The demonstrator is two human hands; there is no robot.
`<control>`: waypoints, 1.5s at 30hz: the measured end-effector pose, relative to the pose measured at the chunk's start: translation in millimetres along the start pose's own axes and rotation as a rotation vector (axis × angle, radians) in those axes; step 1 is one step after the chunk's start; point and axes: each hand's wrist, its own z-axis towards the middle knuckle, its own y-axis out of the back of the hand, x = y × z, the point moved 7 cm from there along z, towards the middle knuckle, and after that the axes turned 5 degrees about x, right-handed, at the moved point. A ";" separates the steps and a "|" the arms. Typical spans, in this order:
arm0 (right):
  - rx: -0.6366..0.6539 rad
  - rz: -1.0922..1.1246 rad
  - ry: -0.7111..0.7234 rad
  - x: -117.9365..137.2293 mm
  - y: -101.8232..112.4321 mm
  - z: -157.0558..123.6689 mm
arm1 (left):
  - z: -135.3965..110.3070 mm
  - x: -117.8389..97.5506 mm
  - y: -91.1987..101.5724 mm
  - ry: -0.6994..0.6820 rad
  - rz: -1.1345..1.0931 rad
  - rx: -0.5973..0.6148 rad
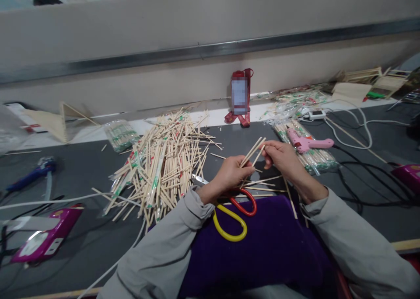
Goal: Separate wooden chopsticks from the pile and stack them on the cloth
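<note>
My left hand (232, 173) is closed around a few thin wooden sticks (252, 152) that slant up to the right. The thumb and fingers of my right hand (278, 155) pinch the upper end of one of these sticks. Under my left forearm lies a pair of scissors (234, 235) with one yellow and one red handle loop, its blades partly covered by the arm. Several loose sticks (262, 186) lie below my hands, by the edge of a purple cloth (249, 264). To the left spreads a large heap of wooden sticks (173, 159), some in clear wrappers.
A pink glue gun (308, 142) rests on bagged sticks (320, 161) at right; a blue glue gun (33, 174) lies far left. Magenta power strips (49, 233) and cables flank the grey table (95, 242). A red lanyard with a badge (239, 97) leans against the back wall.
</note>
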 end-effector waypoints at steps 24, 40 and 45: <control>0.084 0.426 -0.094 -5.8 -3.2 -2.1 | -1.3 12.4 -13.1 0.180 -0.410 0.158; 0.192 0.477 -0.154 -11.5 -17.0 -2.6 | -3.2 9.6 -20.4 0.188 -0.628 0.335; 0.230 0.446 -0.173 -14.9 -21.1 -3.2 | 4.8 5.0 -6.5 0.066 -0.660 0.167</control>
